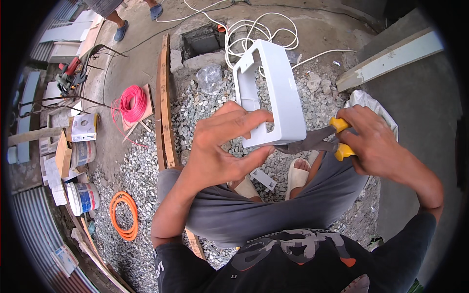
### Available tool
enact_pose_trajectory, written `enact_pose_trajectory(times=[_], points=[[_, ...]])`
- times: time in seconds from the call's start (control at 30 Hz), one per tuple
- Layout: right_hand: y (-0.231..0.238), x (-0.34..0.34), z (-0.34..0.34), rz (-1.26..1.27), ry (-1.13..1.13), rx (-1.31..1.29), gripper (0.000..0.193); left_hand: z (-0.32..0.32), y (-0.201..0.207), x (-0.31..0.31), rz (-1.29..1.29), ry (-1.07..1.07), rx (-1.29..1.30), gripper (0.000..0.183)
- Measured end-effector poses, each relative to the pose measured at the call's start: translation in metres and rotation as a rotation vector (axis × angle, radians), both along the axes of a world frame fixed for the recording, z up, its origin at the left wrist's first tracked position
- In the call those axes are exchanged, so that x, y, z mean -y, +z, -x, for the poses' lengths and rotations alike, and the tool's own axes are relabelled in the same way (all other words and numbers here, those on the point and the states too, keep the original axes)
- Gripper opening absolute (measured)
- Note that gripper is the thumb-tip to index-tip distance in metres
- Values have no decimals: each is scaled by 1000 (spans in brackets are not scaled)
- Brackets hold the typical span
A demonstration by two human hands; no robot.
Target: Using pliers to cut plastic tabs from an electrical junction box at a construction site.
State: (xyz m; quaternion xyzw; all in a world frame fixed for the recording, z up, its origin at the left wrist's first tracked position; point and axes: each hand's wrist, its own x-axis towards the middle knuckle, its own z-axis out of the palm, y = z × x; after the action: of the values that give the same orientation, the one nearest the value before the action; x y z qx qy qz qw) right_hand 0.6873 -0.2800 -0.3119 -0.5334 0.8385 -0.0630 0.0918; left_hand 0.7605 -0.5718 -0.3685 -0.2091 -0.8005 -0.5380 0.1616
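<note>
Above the gravel (139,168), the white box (289,107) is pinched by the fingers of the left hand (215,141); its edge is apparently nipped by pliers (309,143) clasped in the right hand (376,141); a firm squeeze seems needed

Pliers (315,139) part. hid. by wht frame (288,93), bystander (116,18) cut off @ top.

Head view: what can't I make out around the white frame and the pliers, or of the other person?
Head view: the tips of the pliers, hidden by the lower end of the white frame; what they bite cannot be told.
Head view: the frame's far side, turned away from the camera.
Head view: the other person above the legs, cut off by the top edge.
</note>
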Motion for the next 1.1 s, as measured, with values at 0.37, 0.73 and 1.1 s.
enact_pose_trajectory(times=[0.37,0.73,1.1], points=[[0,5,-2,48,-24,-19,40,0,-4,0,-21,29,123,52],[-12,-2,1,62,-14,81,37,-1,-3,-2,24,1,152,55],[-33,-6,14,-7,-15,153,18,-1,0,-3,72,5,184,57]])
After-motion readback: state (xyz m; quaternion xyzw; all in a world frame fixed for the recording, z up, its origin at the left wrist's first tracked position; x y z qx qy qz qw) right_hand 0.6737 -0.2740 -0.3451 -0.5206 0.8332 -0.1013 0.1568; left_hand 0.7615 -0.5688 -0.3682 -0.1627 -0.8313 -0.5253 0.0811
